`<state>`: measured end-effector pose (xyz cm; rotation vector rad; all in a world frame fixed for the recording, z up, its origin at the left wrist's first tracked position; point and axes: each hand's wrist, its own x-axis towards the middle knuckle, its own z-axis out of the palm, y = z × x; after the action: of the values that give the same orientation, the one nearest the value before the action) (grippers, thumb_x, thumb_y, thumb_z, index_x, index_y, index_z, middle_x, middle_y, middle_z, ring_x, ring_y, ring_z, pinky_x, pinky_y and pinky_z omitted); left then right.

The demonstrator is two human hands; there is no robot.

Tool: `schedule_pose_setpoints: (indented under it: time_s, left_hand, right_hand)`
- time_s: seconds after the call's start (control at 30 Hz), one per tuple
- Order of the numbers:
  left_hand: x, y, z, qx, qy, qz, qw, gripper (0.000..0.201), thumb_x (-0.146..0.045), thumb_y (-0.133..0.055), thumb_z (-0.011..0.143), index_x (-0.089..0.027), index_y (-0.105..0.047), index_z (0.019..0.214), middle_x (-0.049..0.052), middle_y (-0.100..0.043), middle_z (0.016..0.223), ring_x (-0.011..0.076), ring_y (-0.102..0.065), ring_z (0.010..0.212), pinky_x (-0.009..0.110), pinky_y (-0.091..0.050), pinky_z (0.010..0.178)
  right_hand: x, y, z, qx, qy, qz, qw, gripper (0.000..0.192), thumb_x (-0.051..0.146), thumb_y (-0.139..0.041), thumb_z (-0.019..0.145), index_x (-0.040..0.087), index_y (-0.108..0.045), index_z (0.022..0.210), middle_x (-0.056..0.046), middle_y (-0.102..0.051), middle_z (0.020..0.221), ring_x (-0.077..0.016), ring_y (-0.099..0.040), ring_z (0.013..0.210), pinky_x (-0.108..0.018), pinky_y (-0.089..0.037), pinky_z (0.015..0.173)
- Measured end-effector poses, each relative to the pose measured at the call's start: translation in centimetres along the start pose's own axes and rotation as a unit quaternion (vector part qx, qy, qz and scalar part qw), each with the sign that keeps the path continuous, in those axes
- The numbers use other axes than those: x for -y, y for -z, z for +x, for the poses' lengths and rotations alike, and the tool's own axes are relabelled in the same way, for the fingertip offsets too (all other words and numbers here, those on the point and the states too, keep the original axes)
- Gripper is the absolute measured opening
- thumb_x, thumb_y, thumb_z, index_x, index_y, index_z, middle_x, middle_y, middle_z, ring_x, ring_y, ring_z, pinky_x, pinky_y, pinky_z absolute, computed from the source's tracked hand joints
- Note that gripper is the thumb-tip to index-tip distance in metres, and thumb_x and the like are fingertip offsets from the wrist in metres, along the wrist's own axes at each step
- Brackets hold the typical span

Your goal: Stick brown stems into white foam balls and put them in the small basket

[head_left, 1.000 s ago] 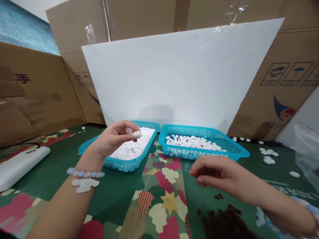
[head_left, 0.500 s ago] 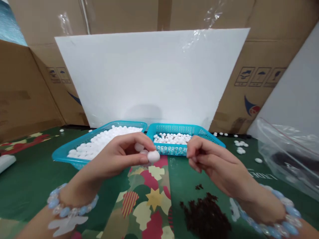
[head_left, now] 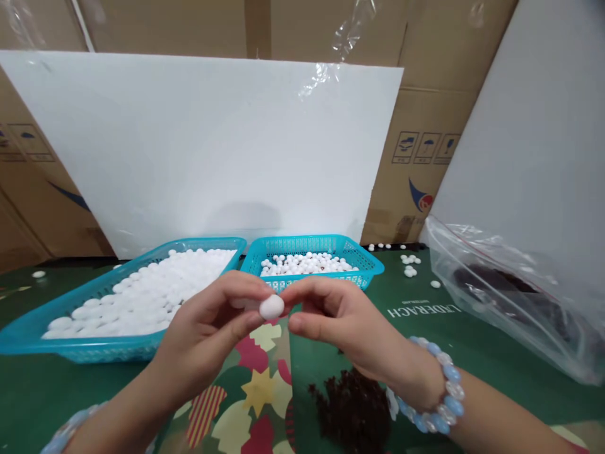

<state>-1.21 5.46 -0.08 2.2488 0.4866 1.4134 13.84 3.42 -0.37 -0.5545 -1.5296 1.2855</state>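
My left hand (head_left: 212, 321) pinches a small white ball (head_left: 271, 307) between thumb and fingertips, with another white shape partly hidden behind it in the fingers. My right hand (head_left: 335, 312) has come up to the ball's right side, its index fingertip at or touching the ball. Its fingers are curled with the thumb near them; anything tiny between them is hidden. Below the right hand lies a pile of dark brown, crumbly bits (head_left: 354, 410). Behind the left hand is a blue basket (head_left: 113, 345) full of white balls. A second blue basket (head_left: 373, 265) holds smaller-looking white balls, some with dark marks.
On the right lies a clear zip bag (head_left: 444, 265) with dark brown material inside. Several loose white balls (head_left: 410, 271) sit on the green patterned sheet (head_left: 401, 353). A white board (head_left: 212, 145) leans against cardboard (head_left: 302, 31) at the back.
My right hand has moved left, closing the gap to the ball in my left hand. The view has turned right, so the baskets appear further left.
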Motion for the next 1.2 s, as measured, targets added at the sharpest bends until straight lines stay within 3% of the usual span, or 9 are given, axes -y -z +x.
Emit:
schedule_pose_setpoints:
  time_s: [0.37,0.87,1.2]
  left_hand:
    - [-1.3,-0.6,-0.4,0.021,-0.076,0.071,0.994,0.026,-0.003,-0.043,0.065,-0.023,-0.05,0.079,-0.004,-0.05,0.071,0.0031,-0.048,0.068,0.007,-0.041,0.059]
    - [-1.8,-0.7,-0.9,0.021,-0.09,0.122,0.988,0.022,-0.006,-0.042,0.067,-0.023,-0.048,0.079,-0.003,-0.048,0.073,0.004,-0.048,0.068,0.008,-0.042,0.057]
    - [-1.0,-1.3,-0.7,0.013,-0.149,0.173,0.974,0.017,-0.008,-0.041,0.068,-0.021,-0.047,0.076,-0.003,-0.048,0.068,0.003,-0.048,0.067,0.007,-0.041,0.061]
  right_hand:
    - [-0.2,-0.4,-0.7,-0.012,-0.02,0.038,0.999,0.006,0.018,-0.057,0.059,0.018,-0.053,0.061,0.006,-0.051,0.057,-0.0028,-0.045,0.053,-0.013,-0.035,0.048]
    - [-0.3,-0.7,-0.7,0.001,-0.02,0.068,0.997,0.011,0.022,-0.059,0.056,0.016,-0.05,0.058,0.006,-0.046,0.053,-0.0023,-0.04,0.048,-0.015,-0.032,0.045]
    - [-0.5,-0.9,-0.6,-0.04,-0.019,-0.012,0.999,0.02,0.03,-0.057,0.056,0.015,-0.045,0.057,0.006,-0.041,0.049,-0.0034,-0.034,0.044,-0.017,-0.026,0.04]
